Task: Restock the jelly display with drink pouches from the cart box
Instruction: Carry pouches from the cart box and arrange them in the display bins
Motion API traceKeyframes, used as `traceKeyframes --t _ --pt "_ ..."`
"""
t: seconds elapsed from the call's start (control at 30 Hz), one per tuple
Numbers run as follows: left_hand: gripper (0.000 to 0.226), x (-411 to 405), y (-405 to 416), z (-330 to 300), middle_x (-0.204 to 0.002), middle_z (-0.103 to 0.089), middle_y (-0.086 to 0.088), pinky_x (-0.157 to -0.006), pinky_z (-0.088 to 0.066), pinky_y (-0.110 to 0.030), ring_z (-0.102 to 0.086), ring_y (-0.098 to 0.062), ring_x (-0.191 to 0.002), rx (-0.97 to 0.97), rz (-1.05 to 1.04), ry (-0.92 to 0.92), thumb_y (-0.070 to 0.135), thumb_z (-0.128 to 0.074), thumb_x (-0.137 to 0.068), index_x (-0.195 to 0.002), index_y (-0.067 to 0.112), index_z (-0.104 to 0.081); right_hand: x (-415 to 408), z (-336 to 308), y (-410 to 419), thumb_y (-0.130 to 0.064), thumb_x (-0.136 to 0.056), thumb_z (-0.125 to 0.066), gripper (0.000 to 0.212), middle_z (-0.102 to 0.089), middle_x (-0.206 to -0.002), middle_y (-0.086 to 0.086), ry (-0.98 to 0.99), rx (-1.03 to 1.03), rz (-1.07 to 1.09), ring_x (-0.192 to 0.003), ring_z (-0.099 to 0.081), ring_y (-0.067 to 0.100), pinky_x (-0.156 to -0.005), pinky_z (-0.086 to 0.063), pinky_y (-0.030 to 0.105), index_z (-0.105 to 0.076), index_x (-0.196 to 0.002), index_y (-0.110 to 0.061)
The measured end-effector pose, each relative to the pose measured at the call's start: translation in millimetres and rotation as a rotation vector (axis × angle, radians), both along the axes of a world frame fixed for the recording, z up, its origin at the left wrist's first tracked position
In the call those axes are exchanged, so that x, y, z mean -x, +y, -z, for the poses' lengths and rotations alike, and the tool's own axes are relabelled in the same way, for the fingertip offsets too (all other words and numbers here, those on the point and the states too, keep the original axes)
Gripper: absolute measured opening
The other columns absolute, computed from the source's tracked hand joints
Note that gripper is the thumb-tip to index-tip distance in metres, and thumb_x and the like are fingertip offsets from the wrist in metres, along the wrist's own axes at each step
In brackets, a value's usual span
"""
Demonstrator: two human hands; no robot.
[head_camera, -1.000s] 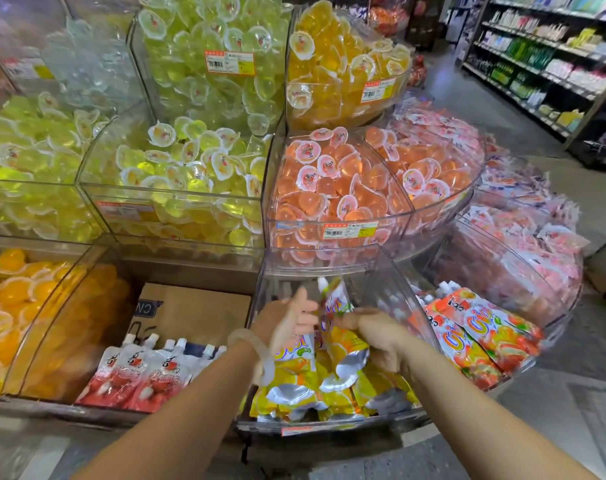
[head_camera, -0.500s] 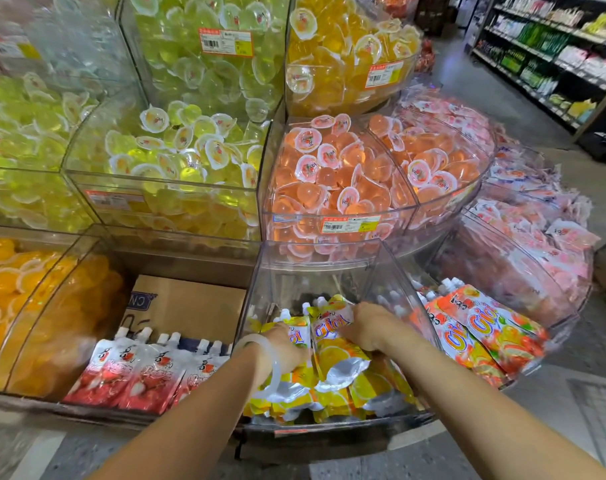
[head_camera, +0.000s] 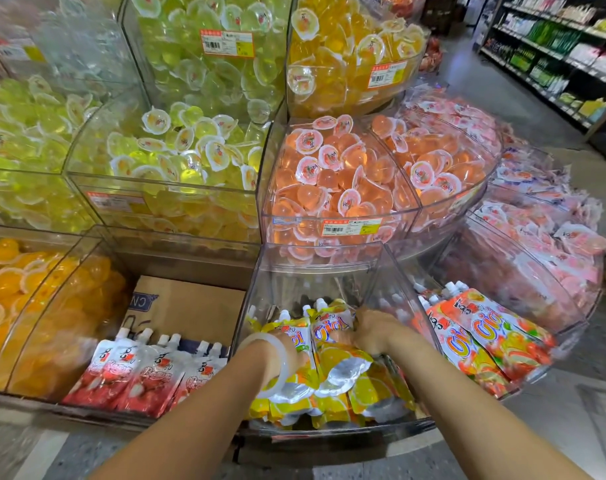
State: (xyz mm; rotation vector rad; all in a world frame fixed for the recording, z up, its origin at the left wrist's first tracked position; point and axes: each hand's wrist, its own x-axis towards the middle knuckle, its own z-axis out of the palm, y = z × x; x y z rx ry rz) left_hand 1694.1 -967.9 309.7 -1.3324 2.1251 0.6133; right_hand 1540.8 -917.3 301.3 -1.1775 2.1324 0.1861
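Two hands (head_camera: 296,358) (head_camera: 372,332) among yellow pouches (head_camera: 343,367), clear bin (head_camera: 315,271), shop aisle (head_camera: 523,109)

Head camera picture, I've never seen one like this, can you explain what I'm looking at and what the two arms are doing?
This is no machine. A person wears one wide-angle camera on the head, looking forward and down, so both arms reach in from below. The left hand, with a pale bangle on its wrist, and the right hand are down among yellow drink pouches in a clear bin; whether either grips one is hidden. Red pouches lie in the bin to the left, orange pouches to the right. Bins above hold jelly cups.
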Motion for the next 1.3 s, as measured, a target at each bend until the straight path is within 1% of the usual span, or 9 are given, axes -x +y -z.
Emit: traceKeyframes --t 0.13,0.27,0.4,0.57,0.7,0.87,1.07,1.2,1.3 --pt "0.052 -5.8 -3.3 9.0 -0.105 -0.058 -0.004 -0.095 -0.038 -0.033 -0.052 -0.021 -0.103 -0.061 -0.054 0.035 0.045 -0.034 -0.098 -0.132 0.007 -0.045 -3.6 -1.5 1.7 -0.067 -0.081 -0.051 0.078 -0.047 -0.140 0.014 0.089 0.030 -0.037 -0.129 -0.044 0.032 -0.107 -0.037 0.036 -0.044 -0.138 -0.015" --pt "0.060 -10.2 -9.7 27.1 -0.122 -0.060 -0.007 -0.097 -0.047 -0.035 -0.060 -0.023 -0.109 -0.095 -0.143 0.118 0.053 -0.051 -0.087 -0.130 0.011 -0.050 -0.6 -6.3 18.4 -0.062 -0.076 -0.063 0.078 -0.051 -0.136 0.004 -0.049 0.058 0.045 -0.130 -0.045 0.024 -0.106 -0.039 0.032 -0.044 -0.137 -0.016" --pt "0.054 -11.2 -8.9 29.3 -0.121 -0.062 -0.003 -0.098 -0.048 -0.033 -0.060 -0.021 -0.110 -0.107 -0.232 0.212 0.049 -0.064 -0.081 -0.122 0.015 -0.058 0.4 -17.5 33.7 -0.048 -0.075 -0.072 0.092 -0.041 -0.145 0.004 -0.234 0.097 0.232 -0.132 -0.043 0.020 -0.102 -0.037 0.024 -0.026 -0.145 -0.008" --pt "0.055 -9.7 -14.7 31.3 -0.119 -0.063 -0.001 -0.100 -0.047 -0.031 -0.059 -0.018 -0.110 -0.213 -0.408 0.313 0.039 -0.077 -0.073 -0.119 0.015 -0.060 1.7 -16.8 34.5 -0.015 -0.072 -0.080 0.037 -0.065 -0.097 -0.003 -0.531 0.209 0.495 -0.073 -0.058 0.007 -0.051 -0.044 0.005 -0.062 -0.103 -0.008" --pt "0.069 -5.0 -8.7 29.3 -0.129 -0.056 -0.009 -0.100 -0.045 -0.028 -0.055 -0.020 -0.119 -0.131 -0.561 0.400 0.028 -0.075 -0.078 -0.131 0.000 -0.040 -1.1 -8.1 31.3 0.000 -0.070 -0.079 0.041 -0.066 -0.090 0.001 -0.651 0.296 0.620 -0.067 -0.059 0.005 -0.049 -0.048 0.009 -0.062 -0.107 -0.002" --pt "0.045 -19.3 6.6 32.3 -0.100 -0.063 -0.009 -0.076 -0.047 -0.028 -0.058 -0.021 -0.087 -0.178 -0.817 0.722 -0.002 -0.079 -0.068 -0.103 0.003 -0.052 0.0 -5.5 40.9 0.005 -0.069 -0.077 0.052 -0.064 -0.102 0.007 -0.730 0.392 0.653 -0.083 -0.061 0.017 -0.050 -0.048 0.016 -0.056 -0.116 -0.003" --pt "0.061 -32.5 19.4 30.5 -0.099 -0.071 -0.011 -0.059 -0.053 -0.017 -0.068 -0.027 -0.091 -0.162 -0.785 1.231 -0.009 -0.082 -0.059 -0.114 0.002 -0.058 4.9 -1.7 49.1 0.025 -0.055 -0.073 0.057 -0.068 -0.093 0.009 -0.944 0.696 0.726 -0.075 -0.066 0.023 -0.067 -0.055 0.036 -0.055 -0.100 -0.005" --pt "0.068 -23.9 14.2 7.6 -0.102 -0.069 -0.007 -0.062 -0.054 -0.017 -0.071 -0.008 -0.083 -0.136 -0.723 1.465 -0.021 -0.075 -0.062 -0.119 0.005 -0.051 15.8 -7.3 39.4 0.011 -0.042 -0.073 0.064 -0.074 -0.081 0.002 -1.053 0.921 0.710 -0.067 -0.070 0.018 -0.059 -0.058 0.034 -0.056 -0.100 -0.010" --pt "0.065 -10.3 -1.4 5.8 -0.096 -0.068 -0.002 -0.063 -0.052 -0.016 -0.068 -0.003 -0.077 -0.061 -0.736 1.422 -0.013 -0.079 -0.060 -0.113 0.011 -0.050 16.2 -0.6 27.0 0.012 -0.048 -0.073 0.055 -0.071 -0.072 0.001 -1.035 0.981 0.717 -0.058 -0.066 0.012 -0.048 -0.052 0.023 -0.055 -0.094 -0.013"
